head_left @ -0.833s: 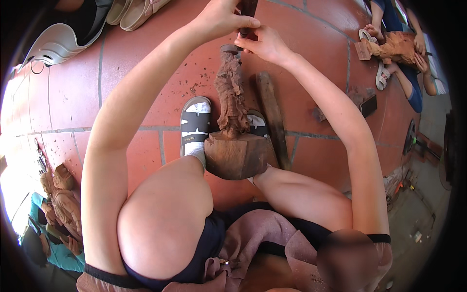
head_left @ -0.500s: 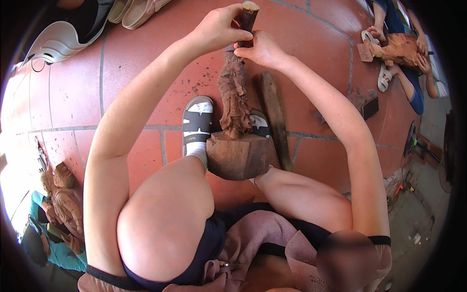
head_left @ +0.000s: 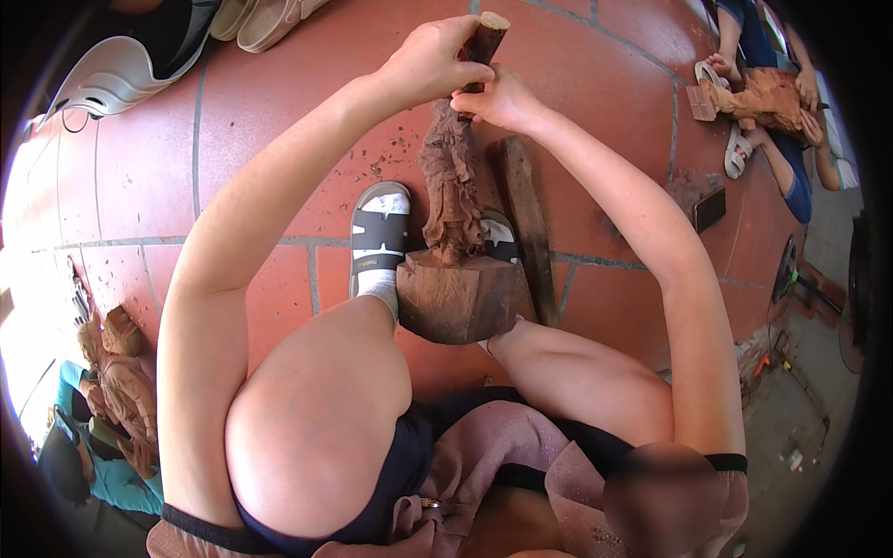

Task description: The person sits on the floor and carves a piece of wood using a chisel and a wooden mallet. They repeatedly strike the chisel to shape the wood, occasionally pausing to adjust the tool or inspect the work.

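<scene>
We're on the head cam, left fisheye of the pair, looking steeply down past the wearer's thighs (head_left: 316, 418) to the tiled floor (head_left: 270, 121). Arms (head_left: 223, 242) sit close in; grout lines (head_left: 313, 279) bow toward the edges.

Bright on the red floor (head_left: 251, 112), with shiny pale spots near the top. Washed out white at the far left, from strong light there. Dimmer on the grey ground (head_left: 809, 409) at the right. Black in the corners, with tile lines (head_left: 313, 274) bent. Fuzzy in one round patch (head_left: 665, 498) low on the right.
</scene>
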{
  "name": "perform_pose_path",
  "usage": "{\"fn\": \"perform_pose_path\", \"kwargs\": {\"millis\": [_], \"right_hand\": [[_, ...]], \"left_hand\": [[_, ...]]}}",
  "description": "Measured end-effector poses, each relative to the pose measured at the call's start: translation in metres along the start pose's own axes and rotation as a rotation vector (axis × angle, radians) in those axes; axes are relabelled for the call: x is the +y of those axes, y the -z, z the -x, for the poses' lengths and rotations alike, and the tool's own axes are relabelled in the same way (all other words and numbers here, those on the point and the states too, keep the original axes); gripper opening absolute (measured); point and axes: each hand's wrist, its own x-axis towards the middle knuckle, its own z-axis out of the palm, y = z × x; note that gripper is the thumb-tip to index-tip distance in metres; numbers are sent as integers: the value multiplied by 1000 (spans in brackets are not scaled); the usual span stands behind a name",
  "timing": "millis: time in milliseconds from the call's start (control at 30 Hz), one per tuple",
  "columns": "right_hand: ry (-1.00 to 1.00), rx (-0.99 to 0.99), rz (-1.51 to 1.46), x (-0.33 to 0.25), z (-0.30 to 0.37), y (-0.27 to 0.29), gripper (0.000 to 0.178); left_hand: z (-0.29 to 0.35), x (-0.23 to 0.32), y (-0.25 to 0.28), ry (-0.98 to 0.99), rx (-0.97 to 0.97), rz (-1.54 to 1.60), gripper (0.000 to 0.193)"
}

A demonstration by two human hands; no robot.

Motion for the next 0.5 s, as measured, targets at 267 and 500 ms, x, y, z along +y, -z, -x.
{"fn": "perform_pose_path", "kwargs": {"millis": [267,500], "right_hand": [[76,-31,-39,7,2,-3,20],[56,-37,40,-12,14,13,22]], "left_hand": [[6,8,1,72,-32,40,46],[8,18,6,53,42,110,50]]}}
